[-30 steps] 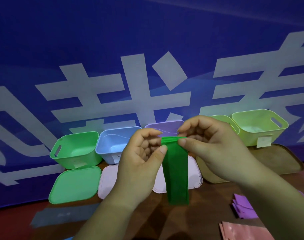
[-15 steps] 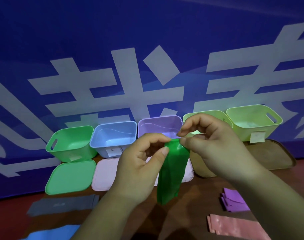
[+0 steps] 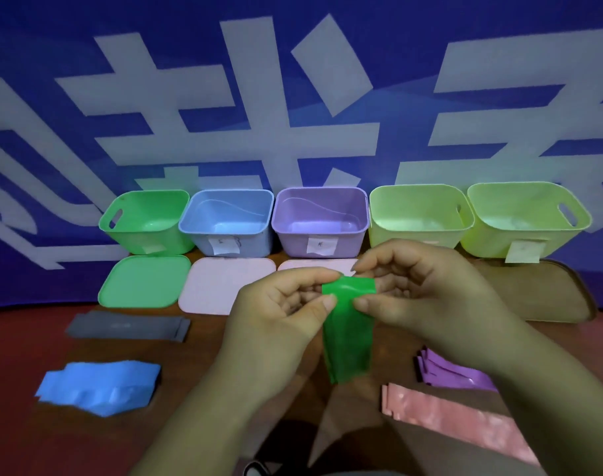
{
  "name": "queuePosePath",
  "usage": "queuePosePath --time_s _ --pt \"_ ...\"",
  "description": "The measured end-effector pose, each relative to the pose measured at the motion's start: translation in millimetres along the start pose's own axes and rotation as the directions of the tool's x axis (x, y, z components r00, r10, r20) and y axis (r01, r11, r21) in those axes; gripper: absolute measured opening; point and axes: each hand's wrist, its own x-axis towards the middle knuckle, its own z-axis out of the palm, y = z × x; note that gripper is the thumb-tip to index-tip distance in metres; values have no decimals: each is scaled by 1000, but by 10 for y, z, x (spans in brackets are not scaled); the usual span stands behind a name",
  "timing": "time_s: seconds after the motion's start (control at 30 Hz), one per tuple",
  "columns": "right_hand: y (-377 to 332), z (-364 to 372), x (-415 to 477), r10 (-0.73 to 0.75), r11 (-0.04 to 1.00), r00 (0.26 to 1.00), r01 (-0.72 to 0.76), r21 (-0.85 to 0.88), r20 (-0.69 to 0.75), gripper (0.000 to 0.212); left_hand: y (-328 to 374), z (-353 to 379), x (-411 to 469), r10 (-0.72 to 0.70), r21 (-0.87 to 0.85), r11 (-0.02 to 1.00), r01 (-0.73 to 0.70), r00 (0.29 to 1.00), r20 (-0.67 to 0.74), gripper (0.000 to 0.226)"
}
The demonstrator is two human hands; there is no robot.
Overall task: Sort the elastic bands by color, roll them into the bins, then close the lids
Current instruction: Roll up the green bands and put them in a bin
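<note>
A green elastic band (image 3: 348, 331) hangs in front of me, its top end folded over. My left hand (image 3: 279, 310) and my right hand (image 3: 416, 290) both pinch that top end. On the table lie a grey band (image 3: 128, 326), a blue band (image 3: 100, 386), purple bands (image 3: 454, 371) and a pink band (image 3: 458, 420). Against the wall stand a green bin (image 3: 145, 223), a blue bin (image 3: 229, 221), a purple bin (image 3: 322, 219) and two yellow-green bins (image 3: 418, 214) (image 3: 526, 214), all without lids on.
A green lid (image 3: 143, 281) and a pale pink lid (image 3: 224, 285) lie in front of the bins; another pale lid (image 3: 307, 266) shows behind my hands. A brown lid (image 3: 540, 293) lies at the right. A blue banner wall rises behind the bins.
The view has tilted down, so more of the table and bands shows. My hands have sunk lower with the green band, and its top end is now folded over wider.
</note>
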Motion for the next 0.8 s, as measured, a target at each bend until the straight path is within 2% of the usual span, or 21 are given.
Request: queuePosePath --time_s 0.17,0.37,0.63,0.8 --pt "55 10 -53 -78 987 997 77 -138 0 30 -6 -41 -112 -61 13 998 61 998 30 35" --pt "81 91 -97 -94 985 995 95 -145 11 22 -22 -161 -168 -59 90 994 55 997 52 43" --pt "16 402 -161 -102 973 993 89 -211 -53 16 -49 -443 -159 -76 71 995 71 995 70 49" --pt "-87 698 -116 -146 955 983 112 -275 -109 14 -7 -765 -100 -46 8 999 45 987 156 36"
